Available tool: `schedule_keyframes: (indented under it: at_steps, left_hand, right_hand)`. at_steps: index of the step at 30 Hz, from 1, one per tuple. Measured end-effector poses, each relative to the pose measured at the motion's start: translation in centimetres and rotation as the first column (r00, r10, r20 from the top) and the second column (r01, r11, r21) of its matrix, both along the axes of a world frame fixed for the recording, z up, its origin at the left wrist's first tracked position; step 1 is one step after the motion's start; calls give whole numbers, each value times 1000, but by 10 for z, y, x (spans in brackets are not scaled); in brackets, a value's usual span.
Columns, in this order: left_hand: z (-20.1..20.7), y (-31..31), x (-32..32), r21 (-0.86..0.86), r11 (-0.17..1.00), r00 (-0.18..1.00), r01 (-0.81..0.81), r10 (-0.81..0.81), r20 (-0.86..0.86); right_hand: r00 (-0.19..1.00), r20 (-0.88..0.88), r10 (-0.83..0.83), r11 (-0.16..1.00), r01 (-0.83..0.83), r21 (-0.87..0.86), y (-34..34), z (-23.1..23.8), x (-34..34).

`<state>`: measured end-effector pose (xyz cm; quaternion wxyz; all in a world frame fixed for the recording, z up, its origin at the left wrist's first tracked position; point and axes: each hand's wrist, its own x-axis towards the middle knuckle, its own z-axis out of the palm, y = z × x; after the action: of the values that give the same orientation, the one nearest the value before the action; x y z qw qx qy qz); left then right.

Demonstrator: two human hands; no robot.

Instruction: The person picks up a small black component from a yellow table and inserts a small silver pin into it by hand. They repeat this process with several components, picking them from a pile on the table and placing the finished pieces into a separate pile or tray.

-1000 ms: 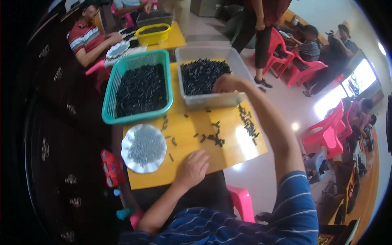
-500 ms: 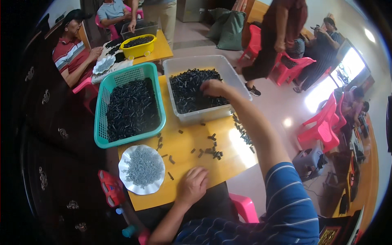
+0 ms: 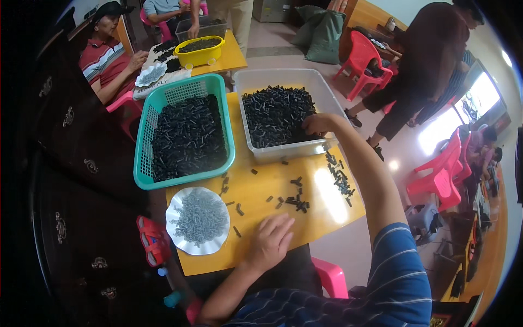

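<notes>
My right hand [image 3: 318,125] reaches into a translucent plastic bin [image 3: 278,153] at the table's far side. Its fingers curl down at the right edge of a heap of short black tubular pieces [image 3: 279,111]; the fingertips are too dark to show what they hold. My left hand [image 3: 272,241] lies at the near edge of the yellow table [image 3: 256,212], holding nothing, fingers stretched out. Close by it are several loose black pieces [image 3: 297,204]. Left of this hand stands a white wavy-rimmed plate [image 3: 173,215] heaped with small grey, clear-looking pieces [image 3: 200,215].
A teal basket [image 3: 231,141] full of black pieces stands left of the bin. More pieces [image 3: 339,174] lie along the table's right side. People sit at another table with a yellow tub [image 3: 201,56]. A person in dark clothes [image 3: 425,60] walks beyond the right side.
My right hand has moved toward the right side of the heap in the bin. My left hand's fingers have spread out more. The dark-clothed person has stepped right. The whole view has shifted a little.
</notes>
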<state>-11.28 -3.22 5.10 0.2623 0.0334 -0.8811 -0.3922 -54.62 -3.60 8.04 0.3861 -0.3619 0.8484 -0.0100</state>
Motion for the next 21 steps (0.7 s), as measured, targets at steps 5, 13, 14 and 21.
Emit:
schedule_keyframes:
  at_steps: [5, 13, 14, 21]
  left_hand:
    - [87, -38, -72, -258, 961, 959, -101, 25, -282]
    - [64, -100, -168, -607, 792, 982, 64, 60, 181]
    - [62, -99, -171, -605, 796, 996, 33, 22, 82]
    - [56, -96, -180, -597, 802, 1000, 6, -12, -6]
  right_hand:
    - [994, -26, -102, 993, 99, -71, 43, -3, -22]
    - [965, 108, -238, 966, 224, 127, 22, 16, 3]
    - [917, 283, -280, 958, 246, 148, 24, 14, 2]
    - [618, 704, -350, 930, 318, 183, 17, 13, 6]
